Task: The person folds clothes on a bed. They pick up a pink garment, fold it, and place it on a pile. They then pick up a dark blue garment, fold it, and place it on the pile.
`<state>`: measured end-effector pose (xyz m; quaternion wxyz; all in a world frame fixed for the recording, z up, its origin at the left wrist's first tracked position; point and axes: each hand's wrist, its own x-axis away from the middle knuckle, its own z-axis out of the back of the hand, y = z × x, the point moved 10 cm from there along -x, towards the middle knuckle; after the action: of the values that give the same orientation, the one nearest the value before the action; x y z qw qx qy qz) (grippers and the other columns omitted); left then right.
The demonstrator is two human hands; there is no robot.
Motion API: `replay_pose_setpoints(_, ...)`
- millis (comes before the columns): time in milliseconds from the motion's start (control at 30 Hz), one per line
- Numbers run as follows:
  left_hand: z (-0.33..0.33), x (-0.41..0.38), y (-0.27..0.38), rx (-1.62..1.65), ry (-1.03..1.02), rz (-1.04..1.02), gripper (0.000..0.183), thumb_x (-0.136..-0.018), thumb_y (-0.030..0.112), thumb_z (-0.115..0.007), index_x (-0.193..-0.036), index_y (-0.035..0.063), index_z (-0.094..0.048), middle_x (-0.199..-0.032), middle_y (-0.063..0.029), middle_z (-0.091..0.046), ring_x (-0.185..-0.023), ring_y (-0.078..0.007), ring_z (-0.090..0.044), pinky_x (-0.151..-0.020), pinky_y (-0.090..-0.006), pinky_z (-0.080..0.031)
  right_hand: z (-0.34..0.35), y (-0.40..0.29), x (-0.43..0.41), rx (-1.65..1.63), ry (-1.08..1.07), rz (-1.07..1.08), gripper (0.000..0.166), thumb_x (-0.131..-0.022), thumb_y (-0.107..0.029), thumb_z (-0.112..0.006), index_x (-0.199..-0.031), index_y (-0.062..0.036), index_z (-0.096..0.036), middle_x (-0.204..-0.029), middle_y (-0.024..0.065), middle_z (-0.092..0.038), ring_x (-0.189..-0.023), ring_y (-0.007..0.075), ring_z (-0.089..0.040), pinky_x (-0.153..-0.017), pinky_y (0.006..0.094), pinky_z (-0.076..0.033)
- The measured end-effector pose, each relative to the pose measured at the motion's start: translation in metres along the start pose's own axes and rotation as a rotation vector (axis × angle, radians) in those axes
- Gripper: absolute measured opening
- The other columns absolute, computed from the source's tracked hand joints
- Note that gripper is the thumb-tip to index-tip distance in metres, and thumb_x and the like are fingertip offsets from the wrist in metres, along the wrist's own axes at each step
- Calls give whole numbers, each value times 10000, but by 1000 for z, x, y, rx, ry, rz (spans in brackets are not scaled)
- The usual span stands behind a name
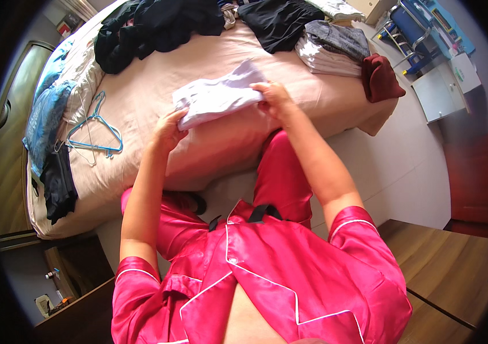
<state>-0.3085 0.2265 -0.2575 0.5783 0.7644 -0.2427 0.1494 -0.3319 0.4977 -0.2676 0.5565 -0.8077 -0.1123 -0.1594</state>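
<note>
A folded white garment (pixel 220 99) is stretched between my two hands above the near side of a bed (pixel 149 94) with a pale pink sheet. My left hand (pixel 170 129) grips its left end, thumb on top. At the other end, my right hand (pixel 275 99) pinches the right edge, its fingers partly hidden beneath the cloth. One corner of the garment sticks up at the far right. Blue and white clothes hangers (pixel 95 135) lie on the sheet to the left of my left hand.
Black clothing (pixel 158 30) lies heaped at the back, with black shorts (pixel 284 21) beside it. Folded white clothes (pixel 323 60) are stacked under a grey garment (pixel 338 38), next to a dark red cloth (pixel 379 79). A blue chair (pixel 413 26) stands beyond; wooden cabinets (pixel 446 262) are at right.
</note>
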Motion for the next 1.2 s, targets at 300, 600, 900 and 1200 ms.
replay_pose_setpoints(300, -269, -67, 118, -68, -303, -379, 303, -796, 190, -647, -1077, 94, -587, -923, -24, -615, -766, -120, -590, -582, -233, -477, 181, -236, 56, 38, 336, 532, 164, -765, -150, -641, -928, -134, -636, -781, -23, -617, -611, 88, -548, -415, 208, -398)
replay_pose_setpoints(600, -404, -200, 84, -313, -154, -249, 179, -730, 194, -714, -719, 41, -622, -600, -48, -552, -438, -145, -482, -361, -293, -383, 366, -285, -17, 929, 747, 417, 308, -739, -291, -645, -911, -38, -604, -746, 105, -612, -608, 232, -564, -540, 354, -448)
replay_pose_setpoints(900, -374, -211, 46, -221, -285, -232, 318, -775, 320, -682, -930, 58, -591, -692, -32, -554, -520, -121, -498, -432, -242, -410, 157, -291, 13, 1710, 935, 962, 706, -757, -686, -442, -1290, -223, -462, -1358, 237, -322, -1241, 449, -280, -969, 552, -290)
replay_pose_setpoints(1200, -245, -66, -18, -698, -115, -686, 223, -823, 179, -615, -928, -16, -588, -734, -93, -601, -665, -146, -560, -610, -295, -463, 222, -212, -74, 1676, 557, 127, 803, -725, -802, -239, -1371, -330, -303, -1482, 99, -119, -1346, 407, -30, -993, 665, -37)
